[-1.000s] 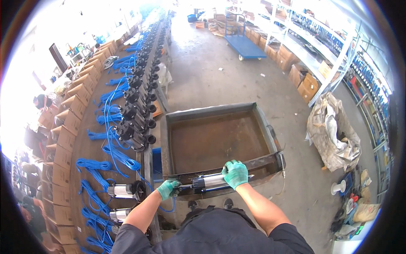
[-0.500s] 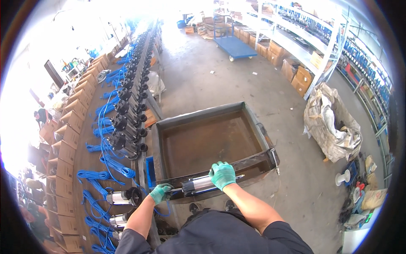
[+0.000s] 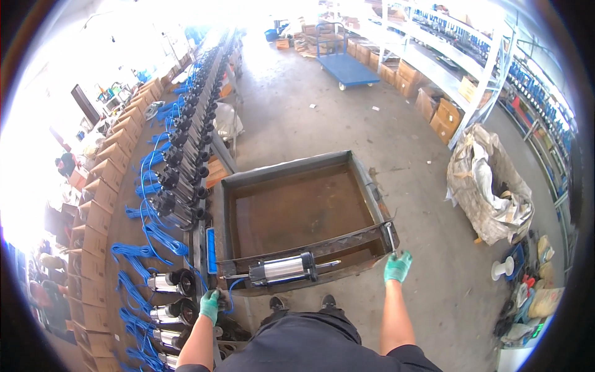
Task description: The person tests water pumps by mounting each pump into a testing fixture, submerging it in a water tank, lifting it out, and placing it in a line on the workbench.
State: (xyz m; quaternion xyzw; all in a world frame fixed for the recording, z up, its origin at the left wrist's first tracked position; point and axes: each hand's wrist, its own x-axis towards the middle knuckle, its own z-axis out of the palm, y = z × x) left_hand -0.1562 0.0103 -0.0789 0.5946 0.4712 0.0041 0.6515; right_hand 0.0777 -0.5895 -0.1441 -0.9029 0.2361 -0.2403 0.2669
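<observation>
A silver cylindrical pump [image 3: 282,270] with black ends and a protruding shaft lies sideways across the near edge of a metal water tank [image 3: 224,217]. A thin blue cable [image 3: 232,291] loops down from its left end. My left hand [image 3: 211,305], in a green glove, is at the rail left of the pump, fingers curled; what they hold is hidden. My right hand [image 3: 398,268], also gloved in green, closes at the lower end of a thin metal lever [image 3: 390,237] on the tank's near right corner. Neither hand touches the pump.
Several similar pumps [image 3: 180,208] line a long rack on the left, with blue cable coils [image 3: 133,250] and open cardboard boxes [image 3: 96,220] beyond. A large woven sack [image 3: 489,186] stands right. Farther off are a blue trolley [image 3: 348,71] and white shelving [image 3: 434,46].
My right hand has left the pump and moved right to the lever. My left hand has come off the pump's left end, moving left and nearer to me. The pump stays on the tank edge.
</observation>
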